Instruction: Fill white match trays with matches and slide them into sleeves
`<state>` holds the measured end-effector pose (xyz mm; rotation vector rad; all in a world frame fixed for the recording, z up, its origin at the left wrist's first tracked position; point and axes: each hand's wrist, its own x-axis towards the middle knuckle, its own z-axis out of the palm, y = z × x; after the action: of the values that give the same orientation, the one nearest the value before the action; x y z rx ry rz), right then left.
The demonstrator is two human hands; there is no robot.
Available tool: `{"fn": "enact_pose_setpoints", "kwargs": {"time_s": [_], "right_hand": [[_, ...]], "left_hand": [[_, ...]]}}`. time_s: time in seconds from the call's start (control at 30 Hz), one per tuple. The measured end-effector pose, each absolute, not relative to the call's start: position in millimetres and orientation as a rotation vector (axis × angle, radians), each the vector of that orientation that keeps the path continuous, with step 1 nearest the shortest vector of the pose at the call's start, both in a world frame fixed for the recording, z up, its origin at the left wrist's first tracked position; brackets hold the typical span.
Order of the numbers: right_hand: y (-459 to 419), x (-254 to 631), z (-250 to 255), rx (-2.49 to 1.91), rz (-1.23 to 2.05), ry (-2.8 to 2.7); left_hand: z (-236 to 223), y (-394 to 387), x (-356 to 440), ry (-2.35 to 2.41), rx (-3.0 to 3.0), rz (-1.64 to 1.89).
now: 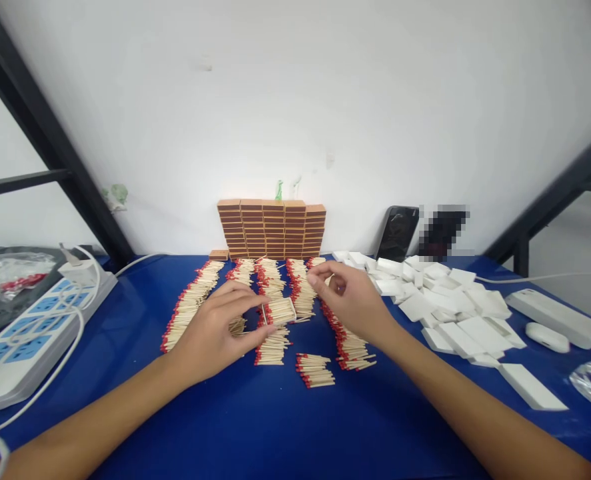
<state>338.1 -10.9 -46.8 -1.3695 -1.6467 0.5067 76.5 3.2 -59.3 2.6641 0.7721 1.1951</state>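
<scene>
My left hand grips a small white matchbox tray by one end, between thumb and fingers. Matches lie inside the tray, which is above one of several rows of red-tipped matches on the blue table. Off to the right, my right hand is pinched closed over the rightmost row of matches; whatever its fingertips hold, if anything, is too small to make out. A short separate pile of matches lies nearer to me, below both hands.
Brown matchboxes are stacked against the wall, with one box beside them. White empty trays are heaped at right, near a phone and a white earphone case. A power strip with cables occupies the left.
</scene>
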Motion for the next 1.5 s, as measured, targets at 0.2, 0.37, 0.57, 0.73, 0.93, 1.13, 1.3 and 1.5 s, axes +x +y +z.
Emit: {"fn": "enact_pose_setpoints", "kwargs": {"time_s": [0.2, 0.37, 0.57, 0.73, 0.93, 1.13, 1.3, 1.5], "right_hand": [[52.7, 346.9, 5.1, -1.438, 0.636, -1.226], [107.7, 334.5, 30.0, -1.506, 0.574, -1.12], [130.4, 323.5, 32.0, -1.566, 0.638, -1.094], [110.1, 331.1, 43.1, -1.488, 0.647, -1.067], [34.2, 348.9, 27.5, -1.336, 0.719, -1.195], [-13.4, 334.3, -33.8, -1.299, 1.025, -1.268], [-19.9, 323.7, -46.3, -1.242, 1.111, -1.278], [-23.2, 324.1, -45.9, -1.224, 1.03, -1.297]], "left_hand": [[-58.7, 4.4, 74.9, 0.784, 2.656, 1.198], [-59.7, 6.2, 73.1, 0.789, 2.63, 1.206], [-61.1, 7.6, 71.0, 0.791, 2.615, 1.247], [-60.6, 8.3, 71.6, 0.808, 2.582, 1.266], [-59.3, 9.8, 70.4, 0.977, 2.493, 1.364], [-61.9, 13.8, 69.1, 1.096, 2.422, 1.368], [-62.2, 14.7, 70.7, 1.127, 2.413, 1.364], [-62.4, 14.8, 70.1, 1.145, 2.382, 1.349]]}}
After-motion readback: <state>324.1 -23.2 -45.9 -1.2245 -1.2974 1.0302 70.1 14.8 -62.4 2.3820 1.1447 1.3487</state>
